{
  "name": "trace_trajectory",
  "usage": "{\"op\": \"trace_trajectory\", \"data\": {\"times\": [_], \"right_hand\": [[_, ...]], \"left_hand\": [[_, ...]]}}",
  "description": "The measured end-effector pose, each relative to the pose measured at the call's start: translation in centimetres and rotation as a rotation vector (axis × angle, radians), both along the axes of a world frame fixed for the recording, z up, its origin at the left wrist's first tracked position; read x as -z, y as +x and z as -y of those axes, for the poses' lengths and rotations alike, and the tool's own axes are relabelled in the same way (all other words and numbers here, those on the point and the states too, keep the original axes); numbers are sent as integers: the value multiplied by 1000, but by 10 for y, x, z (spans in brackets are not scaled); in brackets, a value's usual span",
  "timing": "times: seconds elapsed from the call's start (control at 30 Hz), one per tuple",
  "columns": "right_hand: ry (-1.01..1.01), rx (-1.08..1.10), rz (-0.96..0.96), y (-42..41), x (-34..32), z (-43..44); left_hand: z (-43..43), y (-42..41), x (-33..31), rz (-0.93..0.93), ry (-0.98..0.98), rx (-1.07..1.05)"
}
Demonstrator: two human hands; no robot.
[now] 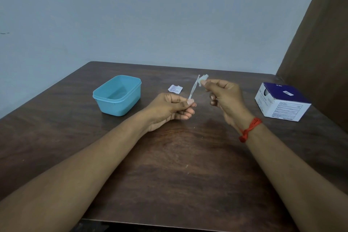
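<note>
You hold the thin, pale translucent strip [194, 87] above the dark wooden bench [169, 156], its long axis tilted up and away. Your left grip [169, 111] pinches its lower end. Your right grip [224, 96] pinches a small white wad [204, 78] beside its top. The open light-blue plastic tub [120, 108] on your left shows bare floor.

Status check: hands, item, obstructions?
Left hand pinches thin white strip at lower end. Right hand pinches white pad beside its top. Nothing blocking the hands.
</note>
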State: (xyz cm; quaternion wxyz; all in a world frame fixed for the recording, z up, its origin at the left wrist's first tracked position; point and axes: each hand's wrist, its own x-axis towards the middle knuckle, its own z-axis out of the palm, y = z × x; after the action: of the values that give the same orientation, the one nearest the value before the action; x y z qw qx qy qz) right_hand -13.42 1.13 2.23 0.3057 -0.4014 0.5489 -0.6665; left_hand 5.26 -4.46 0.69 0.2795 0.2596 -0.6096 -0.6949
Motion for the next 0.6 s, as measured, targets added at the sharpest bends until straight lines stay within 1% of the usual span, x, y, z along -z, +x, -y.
{"op": "trace_trajectory", "data": {"times": [0.1, 0.23, 0.43, 0.6], "right_hand": [[8, -6, -49, 2, 1, 0], [23, -18, -67, 3, 2, -1], [-13, 50, -3, -5, -3, -1], [18, 27, -28, 0, 0, -1]], "left_hand": [[-1, 0, -1, 16, -10, 10], [-1, -1, 0, 31, -12, 12], [1, -1, 1, 6, 5, -20], [0, -2, 1, 13, -2, -46]]}}
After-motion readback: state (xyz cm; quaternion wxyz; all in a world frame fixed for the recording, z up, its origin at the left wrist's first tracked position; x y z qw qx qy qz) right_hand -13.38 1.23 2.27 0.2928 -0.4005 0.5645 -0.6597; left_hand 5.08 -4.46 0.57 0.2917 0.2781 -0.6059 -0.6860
